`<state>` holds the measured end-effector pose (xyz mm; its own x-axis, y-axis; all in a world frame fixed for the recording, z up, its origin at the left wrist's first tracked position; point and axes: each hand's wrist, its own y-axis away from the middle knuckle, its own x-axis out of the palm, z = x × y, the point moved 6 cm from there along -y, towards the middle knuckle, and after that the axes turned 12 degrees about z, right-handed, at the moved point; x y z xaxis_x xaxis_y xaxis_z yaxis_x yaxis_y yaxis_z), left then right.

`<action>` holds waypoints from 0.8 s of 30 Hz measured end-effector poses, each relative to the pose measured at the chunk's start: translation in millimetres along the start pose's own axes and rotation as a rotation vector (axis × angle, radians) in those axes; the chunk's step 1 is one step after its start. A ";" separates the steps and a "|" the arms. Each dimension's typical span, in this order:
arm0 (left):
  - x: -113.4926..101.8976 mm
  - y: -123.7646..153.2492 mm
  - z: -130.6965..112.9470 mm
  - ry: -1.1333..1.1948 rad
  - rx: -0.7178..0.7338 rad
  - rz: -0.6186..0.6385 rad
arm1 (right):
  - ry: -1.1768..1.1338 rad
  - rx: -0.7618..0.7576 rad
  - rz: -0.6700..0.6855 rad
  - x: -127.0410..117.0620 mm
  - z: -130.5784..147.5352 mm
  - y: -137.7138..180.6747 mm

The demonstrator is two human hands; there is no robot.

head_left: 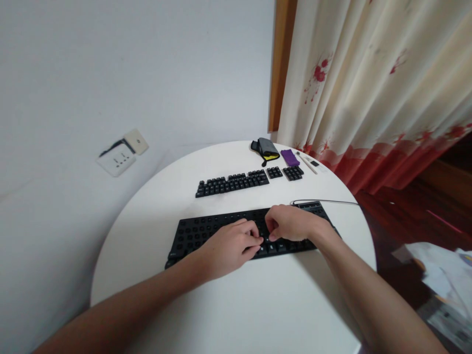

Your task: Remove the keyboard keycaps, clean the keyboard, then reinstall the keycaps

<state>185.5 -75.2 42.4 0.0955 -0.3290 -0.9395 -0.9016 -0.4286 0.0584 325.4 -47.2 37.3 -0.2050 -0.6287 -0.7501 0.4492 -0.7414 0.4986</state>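
Observation:
A black keyboard base lies on the round white table, most of its keycaps taken off. Both my hands rest on its middle. My left hand is curled, fingers bent down onto the board. My right hand is curled too, fingertips pinched toward the left hand's fingers. What the fingers hold, if anything, is hidden. Removed black keycaps are laid out in keyboard order farther back, with two smaller groups to their right.
At the table's far edge lie a grey and yellow pouch, a purple item and a white pen-like tool. A grey cable runs off to the right. A curtain hangs right; a wall socket sits left.

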 end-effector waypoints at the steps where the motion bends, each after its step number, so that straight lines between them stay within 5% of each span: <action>1: -0.7 -0.2 -0.5 -0.009 0.001 0.003 | 0.022 0.029 -0.017 -1.3 0.2 0.9; 16: 0.2 -1.0 0.1 -0.063 -0.012 0.028 | 0.188 0.216 0.001 -4.4 0.0 2.6; 24: 1.6 -5.2 -3.1 -0.067 -0.035 -0.020 | 0.037 0.066 0.067 -5.2 -12.4 3.2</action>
<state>191.6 -76.1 41.7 0.0841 -0.2630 -0.9611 -0.8844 -0.4641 0.0496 338.6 -43.3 37.4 -0.1439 -0.6691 -0.7291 0.4027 -0.7126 0.5745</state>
